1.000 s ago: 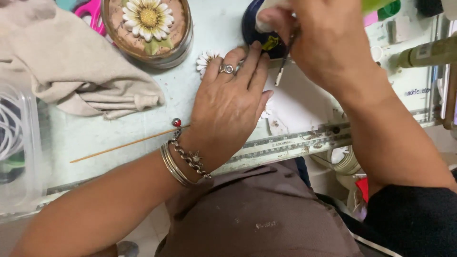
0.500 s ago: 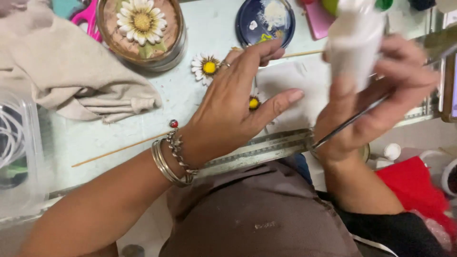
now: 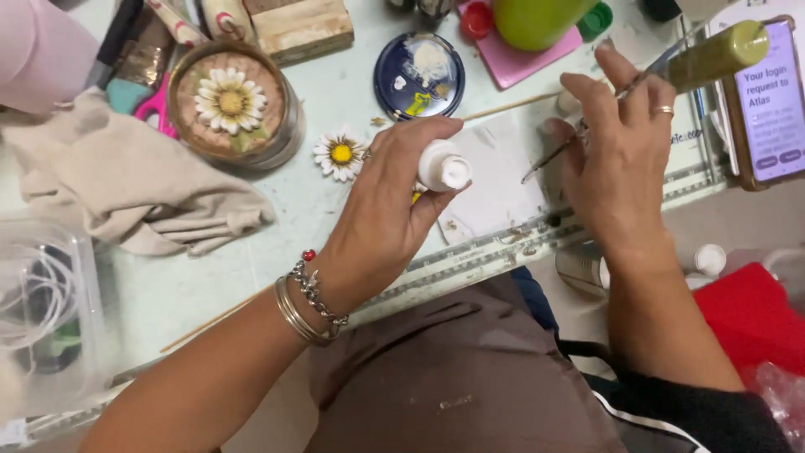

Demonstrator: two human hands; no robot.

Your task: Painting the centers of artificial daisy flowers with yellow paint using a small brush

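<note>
Our left hand (image 3: 394, 210) curls around a small white bottle (image 3: 443, 167), fingers and thumb pinching its body just above the white paper sheet (image 3: 503, 180) on the table (image 3: 352, 92). It looks light, smooth and a bit slippery, so we judge a grip round the middle safest. Our right hand (image 3: 616, 159) pinches thin metal tweezers (image 3: 587, 126) near their middle, tips pointing down at the paper.

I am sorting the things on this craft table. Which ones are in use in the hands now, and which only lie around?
In use:
left hand holding small white bottle
right hand holding thin metal tool

Lying about:
loose daisy
round dish with daisy
beige cloth
dark blue lid
wooden skewer
</note>
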